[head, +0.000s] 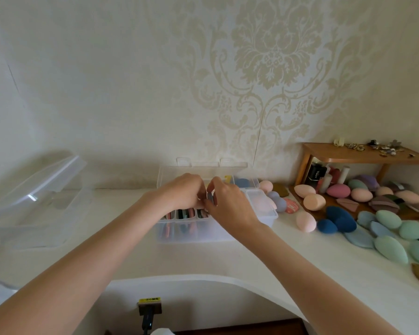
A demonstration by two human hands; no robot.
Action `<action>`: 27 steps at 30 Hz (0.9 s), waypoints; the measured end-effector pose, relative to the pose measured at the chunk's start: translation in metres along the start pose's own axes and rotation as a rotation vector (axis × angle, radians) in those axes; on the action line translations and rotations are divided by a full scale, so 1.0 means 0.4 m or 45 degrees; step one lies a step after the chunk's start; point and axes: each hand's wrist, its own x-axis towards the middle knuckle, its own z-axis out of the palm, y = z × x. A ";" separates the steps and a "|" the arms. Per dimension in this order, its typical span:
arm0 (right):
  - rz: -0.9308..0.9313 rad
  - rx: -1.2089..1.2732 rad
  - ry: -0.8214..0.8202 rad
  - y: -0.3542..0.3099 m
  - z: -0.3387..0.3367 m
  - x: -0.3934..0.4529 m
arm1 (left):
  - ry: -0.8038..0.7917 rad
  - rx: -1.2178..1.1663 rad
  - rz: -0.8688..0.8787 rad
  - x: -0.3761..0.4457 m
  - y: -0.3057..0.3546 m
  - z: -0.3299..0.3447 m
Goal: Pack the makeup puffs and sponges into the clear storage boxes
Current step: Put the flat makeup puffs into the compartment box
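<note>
A flat grey-blue makeup puff (210, 197) stands on edge between the two hands, pinched by the curled fingers (212, 187) of the right hand (230, 204) and met by the left hand (183, 191), just above the divided clear plastic storage box (194, 234) on the white bench (203, 259). Loose teardrop sponges (387, 220) lie to the right.

Clear divided plastic storage box (198, 234), glossy, see-through; second clear plastic box (34, 201) at bench left edge, shiny glare. White bench (203, 257) smooth, matt. Pastel egg-shaped sponges (387, 220) matt, soft foam. Brown wooden shelf (363, 155) smooth, semi-gloss.
</note>
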 end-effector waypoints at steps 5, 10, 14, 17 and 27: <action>0.009 0.051 -0.125 0.010 -0.019 0.018 | -0.028 0.004 0.037 -0.003 -0.003 -0.007; -0.055 -0.074 -0.397 0.007 -0.051 0.020 | -0.032 -0.044 0.044 -0.006 -0.009 -0.010; -0.086 -0.282 -0.455 -0.006 -0.043 0.018 | -0.037 -0.026 0.039 -0.003 -0.001 -0.011; -0.100 -0.323 -0.511 -0.016 -0.043 0.019 | -0.052 -0.004 0.073 -0.011 -0.004 -0.017; 0.354 -0.110 -0.062 0.198 -0.189 0.086 | 0.006 -0.120 0.206 0.009 0.030 -0.038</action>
